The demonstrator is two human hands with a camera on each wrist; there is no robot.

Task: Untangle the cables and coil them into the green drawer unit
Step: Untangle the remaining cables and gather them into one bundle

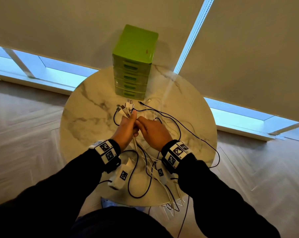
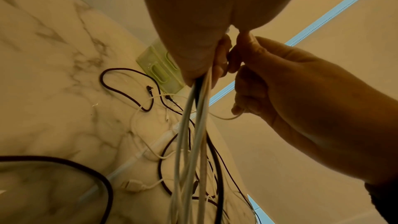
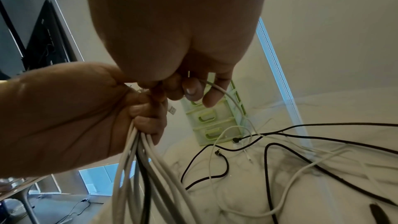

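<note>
My left hand (image 1: 128, 124) grips a bundle of white and black cables (image 2: 193, 125) above the round marble table (image 1: 86, 107). Their plug ends (image 1: 126, 107) fan out past its thumb, and the rest hangs over the table's near edge. Against its fingers, my right hand (image 1: 150, 129) pinches one thin white cable (image 3: 224, 91) between curled fingers. The green drawer unit (image 1: 135, 62) stands at the table's far side with its drawers closed. In the right wrist view the left hand (image 3: 71, 117) clenches the bundle (image 3: 140, 168).
Loose black cables (image 1: 171, 121) and white cables (image 1: 153, 102) sprawl across the table right of the hands and in front of the drawers. A long black loop (image 1: 138, 177) lies near the front edge. Window blinds (image 1: 248, 48) hang behind the table.
</note>
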